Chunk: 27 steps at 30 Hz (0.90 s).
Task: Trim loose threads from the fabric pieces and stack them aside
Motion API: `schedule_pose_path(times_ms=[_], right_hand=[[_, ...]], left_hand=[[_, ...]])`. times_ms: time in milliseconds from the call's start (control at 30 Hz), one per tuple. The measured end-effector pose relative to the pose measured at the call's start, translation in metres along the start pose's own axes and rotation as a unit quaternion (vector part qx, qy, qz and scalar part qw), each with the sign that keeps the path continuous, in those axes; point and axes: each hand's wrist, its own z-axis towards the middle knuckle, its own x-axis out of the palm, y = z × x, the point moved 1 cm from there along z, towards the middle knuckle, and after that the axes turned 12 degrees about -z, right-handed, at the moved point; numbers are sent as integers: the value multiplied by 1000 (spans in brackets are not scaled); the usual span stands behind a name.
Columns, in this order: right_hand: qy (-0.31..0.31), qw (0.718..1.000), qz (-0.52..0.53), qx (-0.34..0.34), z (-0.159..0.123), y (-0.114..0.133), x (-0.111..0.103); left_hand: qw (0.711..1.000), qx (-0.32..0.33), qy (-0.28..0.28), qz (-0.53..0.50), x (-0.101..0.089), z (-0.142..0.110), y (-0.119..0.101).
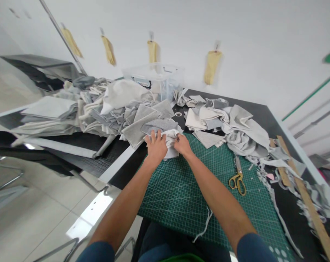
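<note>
On the desk [129, 167], white cloth [170, 135] lies crosswise. Your left hand [157, 146] spreads over its left end; your right hand [182, 144] pinches its right.

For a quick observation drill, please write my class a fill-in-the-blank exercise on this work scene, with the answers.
The hand nearer the scissors, touching the white cloth, is the person's ____ one.
The gridded mat beneath the scissors is ____ in colour.
On the wall hang ____ yellow gloves.

Missing words: right; green; four.
</note>
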Motion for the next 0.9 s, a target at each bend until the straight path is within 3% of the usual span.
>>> schedule_pose_path(times_ms=[233,400,633,767,900], right_hand=[[-55,988,-84,118,-24,-72,-31],[-73,974,-142,161,-41,-115,-49],[-78,972,-172,141,-66,-136,-60],[-89,975,-166,121,-91,-142,-67],[-99,979,-146,99,-119,-145,-82]], left_hand=[[998,33,-30,-36,-11,4,-44],[988,90,-10,-123,9,7,-79],[976,97,77,-176,58,11,-107],[972,107,82,-192,71,1,-119],[953,165,100,-235,76,-4,-126]])
